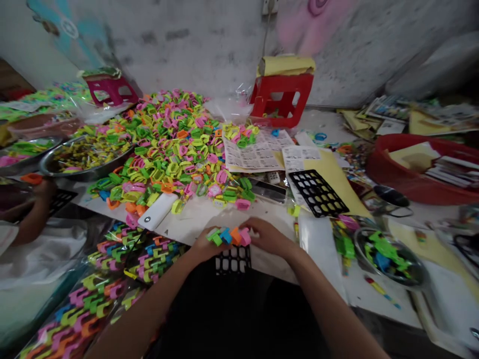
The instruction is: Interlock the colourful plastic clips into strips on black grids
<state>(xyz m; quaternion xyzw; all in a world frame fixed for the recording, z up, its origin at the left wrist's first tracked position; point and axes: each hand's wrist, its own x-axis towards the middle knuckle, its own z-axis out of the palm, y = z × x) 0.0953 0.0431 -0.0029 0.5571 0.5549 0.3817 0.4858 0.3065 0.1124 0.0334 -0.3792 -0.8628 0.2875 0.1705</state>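
My left hand (204, 245) is closed around the left end of a short row of plastic toy pieces (225, 236), coloured green, blue, orange and pink. At the pink end, the fingers of my right hand (266, 235) pinch the row. Just below it, against my dark clothing at the table edge, is a black grid tray (232, 260) with square openings. Beyond my hands spreads a big heap of similar loose pieces (187, 149) in pink, green, yellow and orange. A white phone-like object (157, 211) lies left of my hands.
A second black grid (318, 192) rests on printed sheets at right. Nearby are a red basin (422, 174), a metal bowl (391, 257) and a red stool (281, 97). Bagged rows of pieces (80, 309) lie lower left. A co-worker's hand (44, 192) holds an orange piece.
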